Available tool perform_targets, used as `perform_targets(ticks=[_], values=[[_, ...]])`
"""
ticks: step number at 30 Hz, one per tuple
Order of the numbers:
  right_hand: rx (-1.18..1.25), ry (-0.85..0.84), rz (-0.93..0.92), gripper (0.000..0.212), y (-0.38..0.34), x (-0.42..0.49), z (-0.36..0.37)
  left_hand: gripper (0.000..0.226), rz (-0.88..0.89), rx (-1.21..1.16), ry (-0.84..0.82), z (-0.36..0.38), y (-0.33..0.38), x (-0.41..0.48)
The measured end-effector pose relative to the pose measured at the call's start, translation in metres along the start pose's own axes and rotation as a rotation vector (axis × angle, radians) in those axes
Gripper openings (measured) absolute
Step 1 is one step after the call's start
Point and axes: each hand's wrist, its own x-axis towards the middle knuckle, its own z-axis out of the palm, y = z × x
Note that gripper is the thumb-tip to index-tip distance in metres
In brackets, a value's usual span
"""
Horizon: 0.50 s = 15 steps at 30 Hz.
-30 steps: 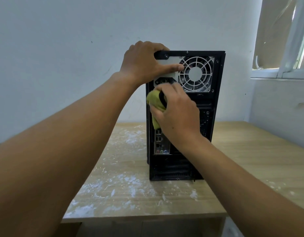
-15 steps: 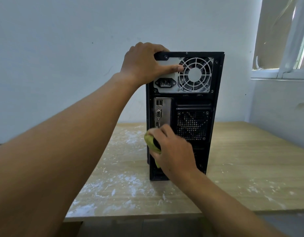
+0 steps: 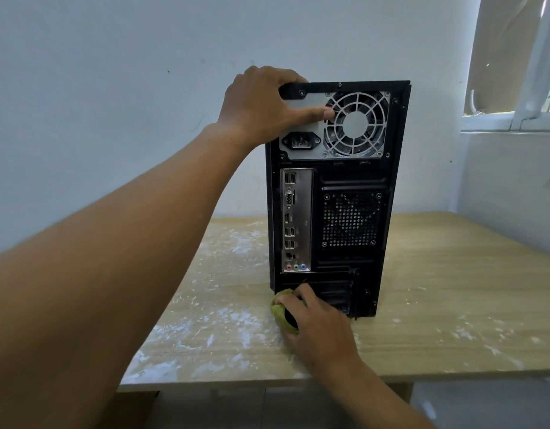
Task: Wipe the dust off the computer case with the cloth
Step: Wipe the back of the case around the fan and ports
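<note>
A black computer case stands upright on the wooden table, its rear panel with fan grille and ports facing me. My left hand grips the case's top left corner, fingers curled over the top and thumb stretched across the power supply plate. My right hand holds a bunched yellow-green cloth against the bottom left corner of the rear panel, right at the table surface. Most of the cloth is hidden under my fingers.
White dust patches cover the table left of and in front of the case, with lighter streaks on the right. A white wall stands behind, and a window frame sits at the upper right. The table's front edge is close to me.
My right hand has slid the cloth down the rear panel from just below the power socket to the bottom corner. My left hand has kept its grip on the top.
</note>
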Motion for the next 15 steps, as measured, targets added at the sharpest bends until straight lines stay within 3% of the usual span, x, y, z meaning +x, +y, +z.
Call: perform_targets(ticks=[6, 15], values=[[-0.040, -0.223, 0.084, 0.037, -0.008, 0.002, -0.015, 0.080, -0.013, -0.009, -0.007, -0.002, 0.001, -0.001], [-0.120, -0.370, 0.137, 0.023, -0.023, 0.019, -0.022, 0.072, -0.029, -0.005, -0.012, -0.003, 0.003, -0.001]])
